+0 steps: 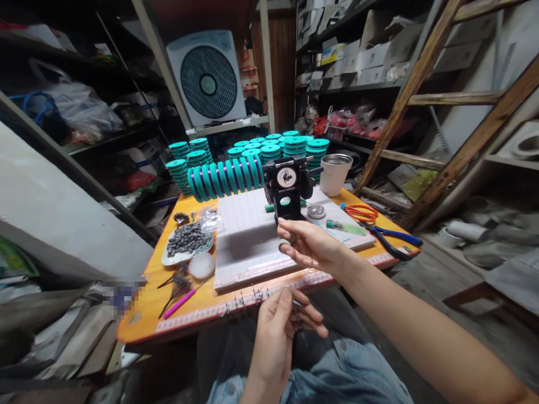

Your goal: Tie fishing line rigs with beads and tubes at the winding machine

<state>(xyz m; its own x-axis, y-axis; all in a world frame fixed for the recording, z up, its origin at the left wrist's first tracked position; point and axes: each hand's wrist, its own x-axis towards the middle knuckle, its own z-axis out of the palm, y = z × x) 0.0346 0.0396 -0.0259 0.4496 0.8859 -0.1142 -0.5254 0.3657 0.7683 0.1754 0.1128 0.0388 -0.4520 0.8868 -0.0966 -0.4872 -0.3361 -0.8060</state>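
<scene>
Low in front of the table edge, my left hand (280, 322) pinches with thumb and forefinger; a small dark piece (297, 303) shows between its fingers, its kind too small to tell. Above and to the right, my right hand (309, 244) is closed in a pinch over the white board (248, 247), with pale covers on some fingertips. Whatever it pinches, if anything, does not show. Just beyond it stands a black winding device (288, 191), carrying a row of teal spools (225, 177) on its shaft. Several small dark rigs (240, 303) hang along the table's front edge.
Left on the table are a dish of grey weights (189, 240), a round white lid (201, 265) and a magenta-handled tool (180, 304). To the right lie blue-handled pliers (393, 238), orange-handled scissors (360, 213) and a small round tin (316, 211). A white mug (336, 174) stands behind.
</scene>
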